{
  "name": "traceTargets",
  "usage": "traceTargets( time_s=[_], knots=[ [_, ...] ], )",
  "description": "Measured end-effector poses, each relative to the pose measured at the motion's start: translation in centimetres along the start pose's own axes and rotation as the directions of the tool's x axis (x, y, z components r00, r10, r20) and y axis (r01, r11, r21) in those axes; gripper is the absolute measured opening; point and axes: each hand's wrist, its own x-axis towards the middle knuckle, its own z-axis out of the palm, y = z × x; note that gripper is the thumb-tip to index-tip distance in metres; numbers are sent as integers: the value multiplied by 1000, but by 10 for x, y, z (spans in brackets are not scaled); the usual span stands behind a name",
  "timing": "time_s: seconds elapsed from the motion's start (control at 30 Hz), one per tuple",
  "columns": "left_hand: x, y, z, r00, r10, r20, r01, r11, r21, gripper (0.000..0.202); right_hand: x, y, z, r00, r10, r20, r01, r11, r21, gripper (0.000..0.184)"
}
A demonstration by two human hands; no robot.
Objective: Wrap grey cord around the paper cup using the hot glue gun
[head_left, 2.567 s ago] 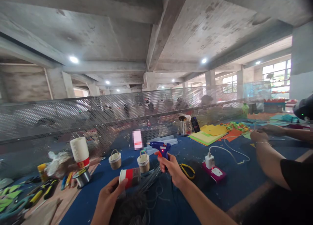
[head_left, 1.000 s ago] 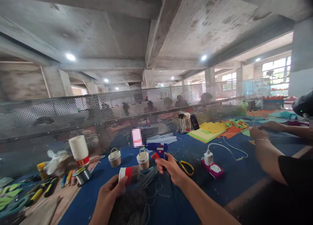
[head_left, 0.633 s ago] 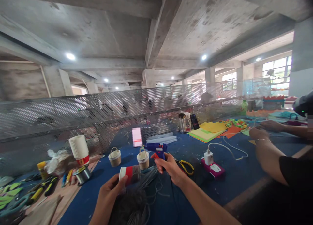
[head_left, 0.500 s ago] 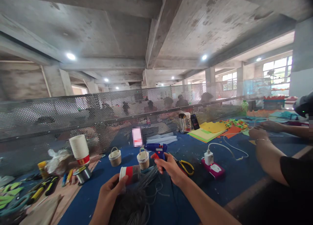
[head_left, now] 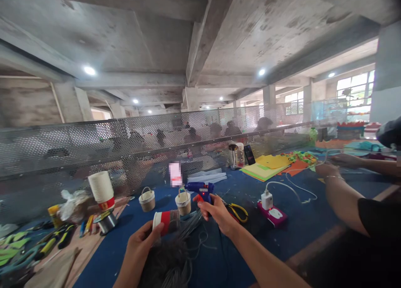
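- One big blue table (head_left: 297, 233) fills the near half of the view. There's clutter all over it, and another person's arm (head_left: 341, 196) is at the right.
- Right hand (head_left: 219, 215), near the middle: fingers wrapped tight round the grip of the blue glue gun (head_left: 199, 188), one finger by the red trigger. The nozzle points left and a little red lamp is lit.
- Left hand (head_left: 140, 242), just left and nearer: fingers curled round a paper cup (head_left: 166, 222), thumb up at the rim. The cup is tipped on its side, with brown wrap next to a red band.
- Gun and cup are close but apart. The nozzle sits farther off, just beside a small basket (head_left: 183, 202).
- My read: it's the gluing step, gun ready but not on the cup yet. The next move calls for the nozzle tip down at the wrap, the cup held steady and a gentle trigger squeeze.
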Motion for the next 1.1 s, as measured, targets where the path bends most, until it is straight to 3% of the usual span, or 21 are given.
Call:
traceTargets(
  time_s=[0.3, 0.57, 0.87, 1.1],
  knots=[
    [1, -7, -4, 998, 16, 65, -17, 1000, 0, 46, -1, -4, 0, 999, 30, -12, -30, 1000, 8, 31],
    [3, -11, -5, 998, 19, 54, -20, 1000, 18, 46, 0, 1, -3, 1000, 9, 1, -9, 1000, -5, 30],
    [-2, 1, -2, 999, 31, 15, -32, 999, 39, 49, 0, 0, -2, 1000, 14, -4, -15, 1000, -18, 31],
    [1, -7, -4, 999, 27, 21, -28, 999, 44, 49, -1, 1, -2, 1000, 11, -16, -11, 1000, -12, 30]
  ],
)
